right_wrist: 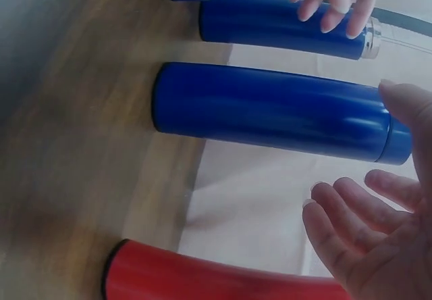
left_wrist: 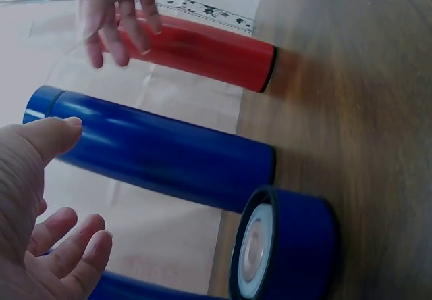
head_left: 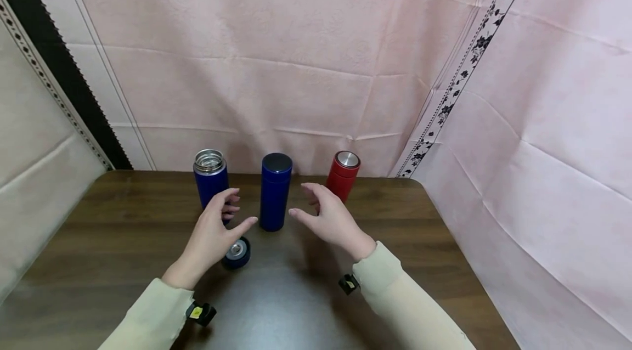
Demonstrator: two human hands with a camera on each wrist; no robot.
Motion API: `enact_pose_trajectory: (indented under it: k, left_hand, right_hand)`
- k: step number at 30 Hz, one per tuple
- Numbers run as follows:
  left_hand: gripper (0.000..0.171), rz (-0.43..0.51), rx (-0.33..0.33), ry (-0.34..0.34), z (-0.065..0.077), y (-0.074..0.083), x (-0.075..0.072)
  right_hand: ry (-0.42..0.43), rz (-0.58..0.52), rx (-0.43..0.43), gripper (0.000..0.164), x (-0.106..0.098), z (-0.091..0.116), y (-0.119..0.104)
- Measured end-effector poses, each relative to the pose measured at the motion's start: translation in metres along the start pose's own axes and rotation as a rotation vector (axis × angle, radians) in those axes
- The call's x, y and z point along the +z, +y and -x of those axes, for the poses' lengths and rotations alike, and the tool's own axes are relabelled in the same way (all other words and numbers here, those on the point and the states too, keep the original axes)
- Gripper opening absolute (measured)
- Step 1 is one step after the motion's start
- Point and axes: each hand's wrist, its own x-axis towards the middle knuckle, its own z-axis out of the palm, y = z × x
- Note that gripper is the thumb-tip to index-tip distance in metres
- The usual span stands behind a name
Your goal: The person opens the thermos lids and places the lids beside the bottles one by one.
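Note:
A capped blue thermos flask (head_left: 275, 196) stands upright between my two hands. My left hand (head_left: 213, 229) is on its left, thumb and fingers spread and holding nothing. On the flask's right, my right hand (head_left: 333, 218) has its fingers loosely bent around air. Behind the left hand stands a second blue flask (head_left: 207, 179) with its bare metal neck showing. A blue lid (head_left: 237, 253) lies on the table just below the left thumb, its pale inner side showing. Partly covered by the right hand, a red flask (head_left: 343, 175) with a silver-topped cap stands at the right.
The flasks stand toward the back of a brown wooden table (head_left: 286, 306). Pale pink cloth (head_left: 276, 65) hangs directly behind its far edge, with more cloth along the left and right sides. Each wrist wears a small black camera (head_left: 201, 313).

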Motion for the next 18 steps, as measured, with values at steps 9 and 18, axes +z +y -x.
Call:
enact_pose_trajectory:
  k: [9, 18]
  left_hand:
    - [0.072, 0.002, -0.017, -0.028, -0.009, 0.001, 0.013]
    - [0.075, 0.032, -0.109, -0.082, -0.013, 0.001, 0.020]
  right_hand:
    - [0.037, -0.008, -0.017, 0.071, -0.007, -0.012, -0.012]
    - [0.084, -0.082, -0.032, 0.075, -0.006, -0.027, -0.021]
